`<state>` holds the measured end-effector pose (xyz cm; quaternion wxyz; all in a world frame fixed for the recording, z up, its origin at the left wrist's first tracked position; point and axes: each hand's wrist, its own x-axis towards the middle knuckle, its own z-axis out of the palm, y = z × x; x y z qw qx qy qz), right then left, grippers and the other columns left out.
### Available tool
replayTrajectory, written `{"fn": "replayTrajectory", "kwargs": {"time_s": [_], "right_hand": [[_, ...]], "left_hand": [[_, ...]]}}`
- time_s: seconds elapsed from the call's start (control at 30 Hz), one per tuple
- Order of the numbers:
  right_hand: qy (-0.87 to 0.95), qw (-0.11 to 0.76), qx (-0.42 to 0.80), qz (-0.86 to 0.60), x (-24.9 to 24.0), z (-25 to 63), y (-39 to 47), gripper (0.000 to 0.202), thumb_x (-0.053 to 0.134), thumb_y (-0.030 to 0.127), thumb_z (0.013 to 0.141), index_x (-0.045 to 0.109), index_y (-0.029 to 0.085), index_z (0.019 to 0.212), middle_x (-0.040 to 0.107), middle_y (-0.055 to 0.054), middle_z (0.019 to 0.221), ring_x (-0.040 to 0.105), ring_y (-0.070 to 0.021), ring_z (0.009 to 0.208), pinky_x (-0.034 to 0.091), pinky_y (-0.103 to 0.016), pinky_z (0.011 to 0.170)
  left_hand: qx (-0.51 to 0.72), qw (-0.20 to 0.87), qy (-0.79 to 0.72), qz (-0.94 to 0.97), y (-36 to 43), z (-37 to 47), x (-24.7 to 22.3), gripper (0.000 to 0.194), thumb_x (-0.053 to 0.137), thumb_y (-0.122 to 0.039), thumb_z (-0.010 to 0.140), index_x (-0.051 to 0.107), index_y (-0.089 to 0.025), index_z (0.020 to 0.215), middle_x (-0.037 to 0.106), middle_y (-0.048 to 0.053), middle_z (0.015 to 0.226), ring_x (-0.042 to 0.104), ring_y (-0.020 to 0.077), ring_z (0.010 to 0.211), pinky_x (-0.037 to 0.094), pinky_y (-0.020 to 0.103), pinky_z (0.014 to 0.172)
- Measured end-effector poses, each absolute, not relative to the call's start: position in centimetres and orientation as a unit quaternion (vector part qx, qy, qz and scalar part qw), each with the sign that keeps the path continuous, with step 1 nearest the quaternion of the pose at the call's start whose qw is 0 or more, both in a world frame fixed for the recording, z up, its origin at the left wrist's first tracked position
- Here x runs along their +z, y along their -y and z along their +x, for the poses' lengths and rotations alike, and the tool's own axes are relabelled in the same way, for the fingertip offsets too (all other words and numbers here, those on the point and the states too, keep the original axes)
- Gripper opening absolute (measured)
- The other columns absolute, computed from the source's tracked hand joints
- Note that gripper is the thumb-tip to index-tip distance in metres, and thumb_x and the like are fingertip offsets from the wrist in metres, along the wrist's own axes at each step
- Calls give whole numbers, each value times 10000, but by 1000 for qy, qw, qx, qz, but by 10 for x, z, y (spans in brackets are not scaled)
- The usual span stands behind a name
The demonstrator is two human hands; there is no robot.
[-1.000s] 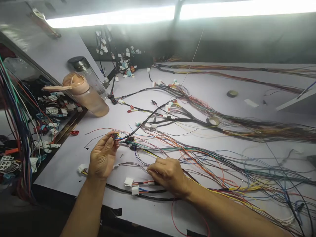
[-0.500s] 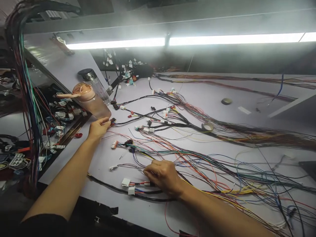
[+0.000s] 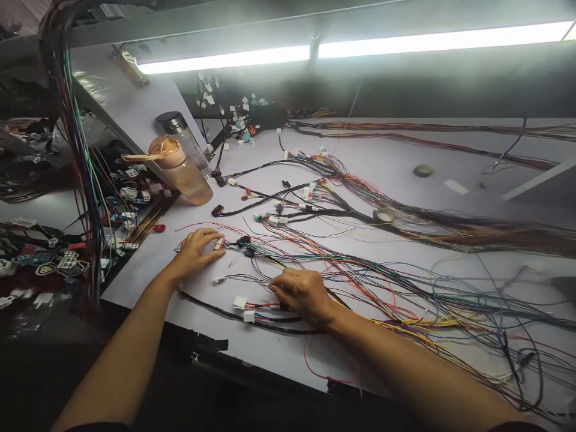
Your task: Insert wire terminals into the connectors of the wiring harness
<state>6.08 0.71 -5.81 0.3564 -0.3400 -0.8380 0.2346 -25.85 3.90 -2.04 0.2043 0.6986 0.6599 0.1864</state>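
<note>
My left hand point(image 3: 197, 252) is at the left end of the wire bundles, thumb and forefinger apart on either side of a small white-and-orange connector point(image 3: 219, 243). A firm grip on it does not show. Close by lies a black connector point(image 3: 243, 240) on the same bundle. My right hand point(image 3: 303, 294) is closed in a pinch over thin wires point(image 3: 252, 278) that run to a small white connector point(image 3: 219, 280). The exact hold is hidden behind the fingers. Below it are two white block connectors point(image 3: 240, 303) on black-sleeved cables.
A pink bottle point(image 3: 191, 180) and a clear bottle point(image 3: 191, 141) stand at the back left. Tape rolls point(image 3: 384, 215) lie among harness branches. Loose wires point(image 3: 450, 300) spread across the right. A hanging cable bundle point(image 3: 76, 150) and piled connectors point(image 3: 67, 264) are at the left.
My left hand has let go of the black connector by the pink bottle and come nearer, to the white-and-orange connector. My right hand keeps its pinch at about the same place. The view has shifted.
</note>
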Motion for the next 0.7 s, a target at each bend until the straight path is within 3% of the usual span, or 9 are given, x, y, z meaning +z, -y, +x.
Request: {"fn": "replayTrajectory", "kwargs": {"time_s": [0.1,0.23,0.37,0.53,0.7], "right_hand": [[810,384,285,-340,-52,63,-8,206,558,294,924,710,205,816,678,4,721,589,-80,611,371,-202,578],[779,425,327,-324,-33,67,-9,239,539,303,941,705,181,819,640,-9,680,561,-79,595,395,-194,579],[767,451,333,-312,-12,71,-8,222,554,288,941,706,168,833,617,-9,670,541,-81,584,413,-199,584],[766,455,315,-327,-8,72,-8,220,548,308,955,700,173,873,617,-7,683,553,-80,600,424,-199,596],[766,465,290,-336,-24,69,-11,177,572,266,938,703,178,857,588,15,658,520,-61,564,393,-190,572]], "left_hand": [[238,259,-648,676,-34,-251,-15,388,726,-497,734,683,-218,1000,655,61,1059,582,238,1031,429,408,994],[485,365,-569,555,-20,-217,0,399,820,-357,682,684,-234,1037,673,30,986,618,174,928,488,325,910],[653,436,-463,412,-19,-163,5,403,859,-398,625,721,-236,968,691,26,959,646,133,851,518,275,884],[664,515,-424,338,-28,-121,-10,451,873,-433,585,728,-237,964,705,32,972,666,129,834,519,285,915],[637,562,-428,307,-26,-122,-27,483,885,-439,556,741,-224,963,718,45,929,671,128,779,543,258,843]]}}
